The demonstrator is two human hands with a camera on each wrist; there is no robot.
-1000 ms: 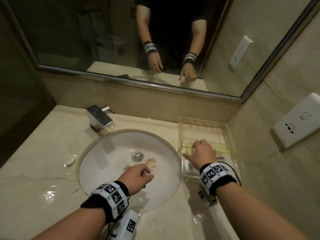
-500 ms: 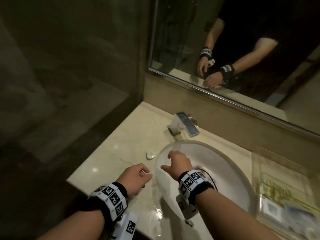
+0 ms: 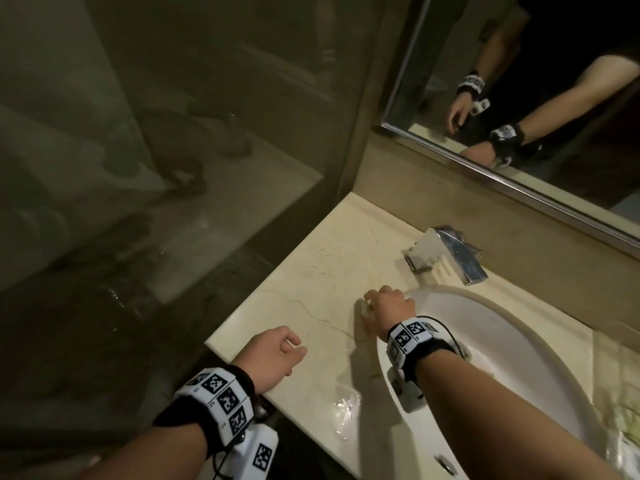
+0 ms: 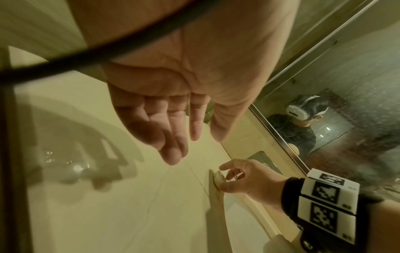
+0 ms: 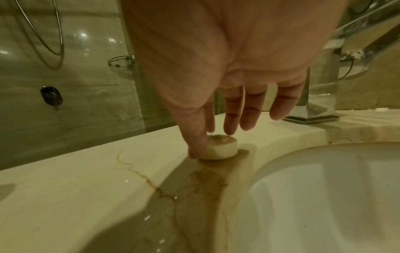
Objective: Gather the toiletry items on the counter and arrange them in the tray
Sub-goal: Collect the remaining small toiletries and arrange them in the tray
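Note:
A small round white soap (image 5: pixel 220 147) lies on the marble counter (image 3: pixel 311 278), just left of the sink rim. My right hand (image 5: pixel 203 142) is down over it, thumb against its near side and index finger at its far edge, pinching it. From the head view only a sliver of the soap (image 3: pixel 364 305) shows under the right hand (image 3: pixel 372 299). My left hand (image 3: pixel 291 344) hovers over the counter's front left corner, fingers loosely curled, holding nothing. The clear tray (image 3: pixel 597 368) shows blurred at the far right edge with pale packets in it.
The white sink basin (image 3: pixel 502 358) lies right of the soap, with a chrome faucet (image 3: pixel 446 258) behind it. A water puddle (image 3: pixel 343 410) sits near the counter's front edge. A mirror (image 3: pixel 519 98) runs along the back wall, and a glass shower wall (image 3: pixel 173 133) stands to the left.
My view swung left from the tray to the counter's left end. The right hand left the tray, crossed the sink and came down on the soap. The left hand drifted left.

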